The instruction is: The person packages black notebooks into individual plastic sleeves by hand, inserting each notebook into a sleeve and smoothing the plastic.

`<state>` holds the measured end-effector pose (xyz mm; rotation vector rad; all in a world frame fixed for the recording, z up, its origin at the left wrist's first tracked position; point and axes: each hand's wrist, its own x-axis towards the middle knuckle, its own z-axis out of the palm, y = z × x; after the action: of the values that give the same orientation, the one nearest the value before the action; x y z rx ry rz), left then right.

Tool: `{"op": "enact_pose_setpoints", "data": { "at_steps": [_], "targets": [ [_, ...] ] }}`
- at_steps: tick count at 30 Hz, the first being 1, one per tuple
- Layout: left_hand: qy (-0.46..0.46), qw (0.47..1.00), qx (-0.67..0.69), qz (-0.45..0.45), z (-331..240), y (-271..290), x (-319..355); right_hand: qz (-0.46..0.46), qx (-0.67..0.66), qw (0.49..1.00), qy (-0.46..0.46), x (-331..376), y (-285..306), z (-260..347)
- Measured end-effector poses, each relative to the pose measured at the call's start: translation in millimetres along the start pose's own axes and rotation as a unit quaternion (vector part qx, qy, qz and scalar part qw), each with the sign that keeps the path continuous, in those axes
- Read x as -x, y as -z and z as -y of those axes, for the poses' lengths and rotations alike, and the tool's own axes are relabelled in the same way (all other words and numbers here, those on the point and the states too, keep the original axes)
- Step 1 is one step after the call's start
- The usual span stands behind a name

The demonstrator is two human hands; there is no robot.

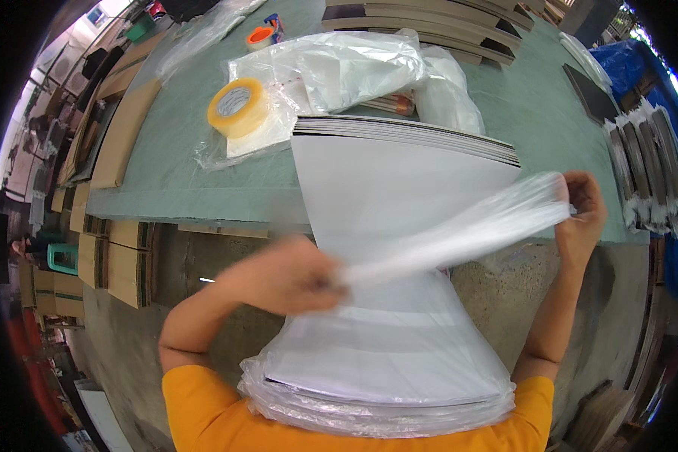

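The person's left elbow (182,354) is bending sharply, and the left hand (290,275) is hovering at the near left edge of the white board stack (399,173), blurring, its fingers curling into a grip. The right forearm (554,305) is standing steeply to the right of the stack; the right hand (581,205) is poising beside its right edge, wrist bending inward, fingertips pinching together.

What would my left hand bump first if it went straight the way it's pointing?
Probably the plastic film, running between your left hand and your right hand; the white panels seem to lie beneath it, but blur leaves depth unclear.
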<state>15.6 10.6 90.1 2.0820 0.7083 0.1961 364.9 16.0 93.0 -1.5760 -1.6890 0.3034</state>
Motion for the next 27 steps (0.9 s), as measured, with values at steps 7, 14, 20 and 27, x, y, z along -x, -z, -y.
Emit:
{"op": "enact_pose_setpoints", "data": {
  "at_steps": [7,14,20,27],
  "targets": [
    [0.108,0.836,-0.238,-0.483,33.5,35.7,-2.9,-0.109,0.166,0.956,0.218,0.4,-42.9,26.6],
    [-0.014,0.904,-0.082,-0.42,26.1,24.4,16.0,0.03,-0.156,0.983,0.095,27.9,-3.2,-1.7],
    [0.063,0.838,0.501,-0.208,125.4,-33.5,56.2,0.404,-0.452,0.778,-0.166,48.8,-40.2,-75.7],
    [0.264,0.761,0.579,-0.124,251.5,-169.9,31.3,0.288,-0.152,0.882,-0.339,177.0,-205.5,-233.7]
  ]
}}
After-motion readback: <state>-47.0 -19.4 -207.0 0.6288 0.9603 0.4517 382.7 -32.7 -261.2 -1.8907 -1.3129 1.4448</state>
